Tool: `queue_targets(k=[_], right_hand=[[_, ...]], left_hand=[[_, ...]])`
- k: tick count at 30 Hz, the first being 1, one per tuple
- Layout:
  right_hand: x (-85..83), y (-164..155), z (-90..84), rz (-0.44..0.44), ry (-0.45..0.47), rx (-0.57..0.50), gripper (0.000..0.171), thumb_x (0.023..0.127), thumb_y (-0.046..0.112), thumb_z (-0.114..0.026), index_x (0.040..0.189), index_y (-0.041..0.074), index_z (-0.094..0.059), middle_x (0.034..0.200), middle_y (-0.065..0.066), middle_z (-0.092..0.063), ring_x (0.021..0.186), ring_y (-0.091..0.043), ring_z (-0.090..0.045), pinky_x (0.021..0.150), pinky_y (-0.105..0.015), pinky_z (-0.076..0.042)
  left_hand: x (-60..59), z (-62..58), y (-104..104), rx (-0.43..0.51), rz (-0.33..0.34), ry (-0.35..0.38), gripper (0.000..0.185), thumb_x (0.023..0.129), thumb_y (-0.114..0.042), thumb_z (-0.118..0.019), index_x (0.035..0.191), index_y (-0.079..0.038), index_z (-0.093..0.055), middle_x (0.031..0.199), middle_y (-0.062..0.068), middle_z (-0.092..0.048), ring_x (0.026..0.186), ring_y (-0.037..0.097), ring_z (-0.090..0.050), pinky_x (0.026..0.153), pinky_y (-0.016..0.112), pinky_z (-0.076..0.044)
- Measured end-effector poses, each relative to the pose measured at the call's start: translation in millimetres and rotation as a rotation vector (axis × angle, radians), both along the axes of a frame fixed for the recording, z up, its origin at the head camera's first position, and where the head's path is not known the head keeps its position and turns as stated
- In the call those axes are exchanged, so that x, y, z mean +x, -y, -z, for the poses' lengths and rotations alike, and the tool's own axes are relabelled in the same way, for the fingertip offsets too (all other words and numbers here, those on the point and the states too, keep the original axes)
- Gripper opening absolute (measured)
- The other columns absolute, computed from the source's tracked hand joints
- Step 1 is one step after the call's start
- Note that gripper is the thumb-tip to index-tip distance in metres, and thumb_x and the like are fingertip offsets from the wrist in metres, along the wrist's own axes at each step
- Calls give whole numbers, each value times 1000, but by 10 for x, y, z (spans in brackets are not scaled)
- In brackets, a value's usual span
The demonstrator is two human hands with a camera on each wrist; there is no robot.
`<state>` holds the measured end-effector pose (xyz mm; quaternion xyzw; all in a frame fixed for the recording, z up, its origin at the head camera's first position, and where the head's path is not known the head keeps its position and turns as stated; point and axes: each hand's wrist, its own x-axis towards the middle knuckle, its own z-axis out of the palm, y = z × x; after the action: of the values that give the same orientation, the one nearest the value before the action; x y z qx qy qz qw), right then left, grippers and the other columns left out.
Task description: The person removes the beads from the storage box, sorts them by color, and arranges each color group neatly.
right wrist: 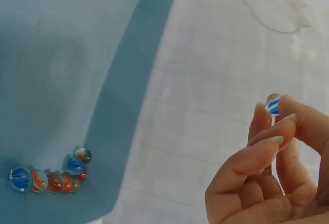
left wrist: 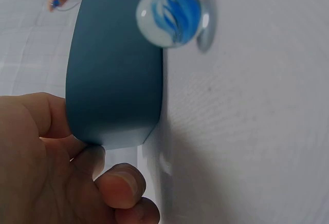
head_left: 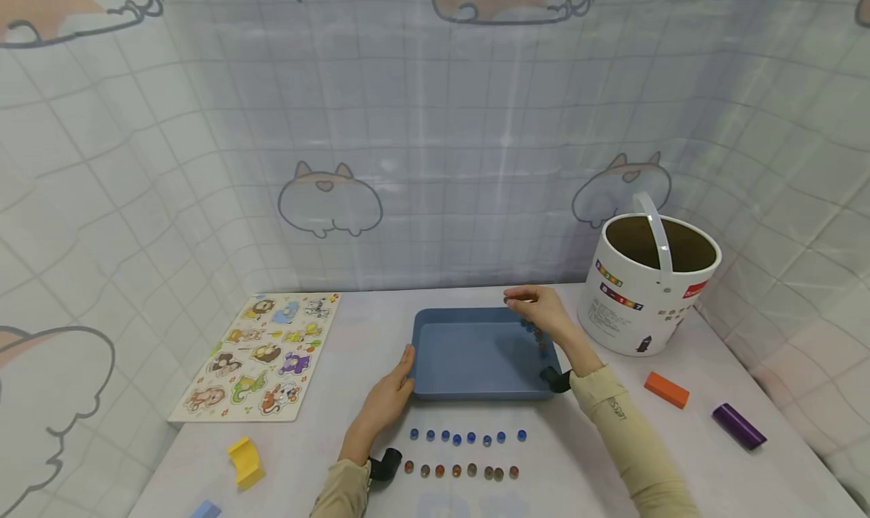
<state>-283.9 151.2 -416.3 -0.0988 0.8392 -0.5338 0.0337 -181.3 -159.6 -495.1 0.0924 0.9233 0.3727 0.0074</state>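
A blue-and-white glass marble (right wrist: 273, 105) is pinched between the fingertips of my right hand (head_left: 540, 306), raised over the far right corner of the blue tray (head_left: 469, 356). Several blue and orange-red marbles (right wrist: 54, 182) lie in the tray along its right side, partly hidden by the right arm in the head view. My left hand (head_left: 389, 397) grips the tray's left edge, its fingers bent about the wall in the left wrist view. In front of the tray lie a row of blue marbles (head_left: 457, 439) and a nearer row of reddish and brownish ones (head_left: 457, 470).
A white bucket (head_left: 628, 306) with a handle stands at the back right. Nearer are an orange block (head_left: 667, 390) and a purple block (head_left: 739, 426). On the left lie an animal puzzle board (head_left: 261, 359), a yellow curved block (head_left: 245, 463) and a light-blue block (head_left: 205, 510).
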Motion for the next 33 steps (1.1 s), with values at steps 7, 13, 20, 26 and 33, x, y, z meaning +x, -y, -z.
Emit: queue_targets(k=[7, 13, 20, 26, 33], right_hand=[[224, -145, -93, -52, 17, -91, 34, 93, 22, -64, 122, 3, -64, 118, -14, -67, 76, -11, -53, 64, -26, -47], [423, -297, -44, -88, 66, -146, 39, 93, 20, -63, 124, -3, -61, 102, 5, -67, 79, -8, -55, 71, -24, -46], [705, -488, 143, -164, 155, -275, 25, 96, 18, -59, 117, 7, -65, 101, 16, -64, 87, -9, -54, 79, -26, -48], [956, -651, 362, -331, 162, -352, 22, 96, 11, -55, 105, 26, -69, 97, 17, -65, 80, -3, -53, 69, -23, -46], [1083, -722, 641, -463, 267, -346, 21, 96, 11, -55, 106, 22, -69, 89, 14, -62, 71, -1, -49, 63, -23, -42]], left_hand=[[-2, -7, -3, 8, 6, 10, 56, 101, -11, -39, 153, -3, -21, 161, 13, -19, 148, 31, -24, 120, 49, -24], [-4, -2, -2, 5, 6, 5, 56, 100, -11, -39, 153, -3, -21, 161, 14, -19, 148, 33, -24, 120, 50, -23], [1, 23, 5, -7, 0, 1, 57, 100, -11, -40, 153, -4, -21, 161, 13, -20, 147, 32, -25, 119, 49, -24], [3, 56, 3, 3, 11, 5, 56, 100, -11, -40, 153, -3, -22, 161, 13, -20, 147, 32, -25, 119, 49, -24], [6, 6, -1, 8, 1, 4, 57, 100, -12, -41, 153, -5, -22, 161, 11, -20, 147, 30, -25, 119, 49, -25]])
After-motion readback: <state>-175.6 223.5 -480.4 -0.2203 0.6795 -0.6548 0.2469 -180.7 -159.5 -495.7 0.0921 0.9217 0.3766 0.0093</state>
